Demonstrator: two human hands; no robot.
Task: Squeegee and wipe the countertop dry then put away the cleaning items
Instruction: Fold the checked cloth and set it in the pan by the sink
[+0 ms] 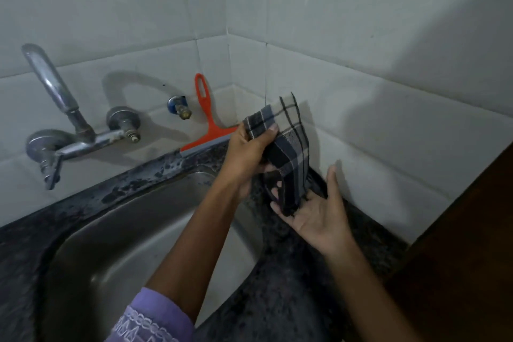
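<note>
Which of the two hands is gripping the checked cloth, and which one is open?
The left hand grips the checked cloth near its top. The right hand lies open, palm up, under its hanging end.

The scene is dim and grey-toned, with a cool cast. Light falls from behind and left of the hands, throwing soft shadows onto the tiled wall to their right and beyond them; the tap casts a curved shadow on the tiles beside it. The counter below the hands reads nearly black. Dull sheen shows in the sink. Straight tile lines bow toward the frame edges, and detail looks soft and smeared.
</note>
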